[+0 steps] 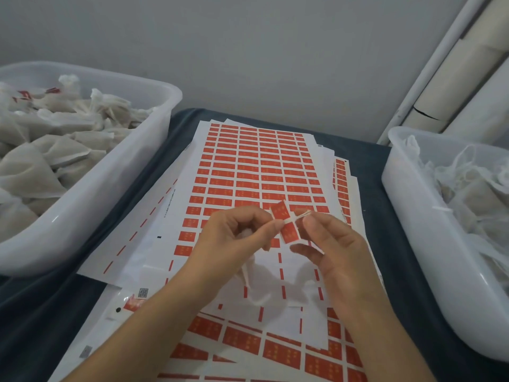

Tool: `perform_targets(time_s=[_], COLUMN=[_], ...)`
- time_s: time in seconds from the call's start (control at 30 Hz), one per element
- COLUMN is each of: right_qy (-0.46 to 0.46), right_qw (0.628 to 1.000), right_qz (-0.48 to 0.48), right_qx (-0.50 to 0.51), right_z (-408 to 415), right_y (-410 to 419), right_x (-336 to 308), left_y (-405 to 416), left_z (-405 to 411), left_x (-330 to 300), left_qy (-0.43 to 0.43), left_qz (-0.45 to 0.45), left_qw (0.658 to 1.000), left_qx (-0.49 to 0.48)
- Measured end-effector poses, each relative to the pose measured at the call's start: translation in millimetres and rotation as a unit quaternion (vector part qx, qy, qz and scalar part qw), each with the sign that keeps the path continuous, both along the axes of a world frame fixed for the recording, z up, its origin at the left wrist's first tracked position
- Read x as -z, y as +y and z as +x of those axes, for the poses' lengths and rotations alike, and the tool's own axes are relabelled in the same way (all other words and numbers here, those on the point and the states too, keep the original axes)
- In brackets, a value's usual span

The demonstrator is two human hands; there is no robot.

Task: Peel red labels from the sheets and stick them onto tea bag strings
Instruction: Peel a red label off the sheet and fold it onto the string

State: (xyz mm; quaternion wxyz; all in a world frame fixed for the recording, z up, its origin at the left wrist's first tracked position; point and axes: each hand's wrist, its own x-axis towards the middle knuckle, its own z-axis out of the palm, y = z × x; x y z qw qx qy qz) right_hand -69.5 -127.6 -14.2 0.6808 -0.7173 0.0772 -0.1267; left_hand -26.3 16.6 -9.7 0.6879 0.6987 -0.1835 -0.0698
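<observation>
You pinch the string (289, 220) w/ both hands: left hand (234, 238) and right hand (330, 244), red label (285, 224) open across it, above the near end of the label sheets (248, 166). Keep string centred on the fold, then press halves flush, edges aligned.

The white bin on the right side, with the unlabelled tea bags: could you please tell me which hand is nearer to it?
Right. The right hand pinches the string beside the red label, closer to that bin; the left hand sits further away.

Red label (285, 224) across white string (298, 216)
</observation>
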Motion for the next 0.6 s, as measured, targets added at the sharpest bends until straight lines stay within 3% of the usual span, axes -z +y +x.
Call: perform_targets(time_s=[0.6], right_qy=[-0.02], right_qw=[0.998], right_qz=[-0.058], right_qx=[0.002], right_z=[-3.3], right_y=[-1.2], right_x=[-1.3], left_y=[-1.9], left_z=[0.1], left_x=[3.1], left_qy=[-0.063], left_qz=[0.051], left_qw=[0.997], left_qx=[0.018])
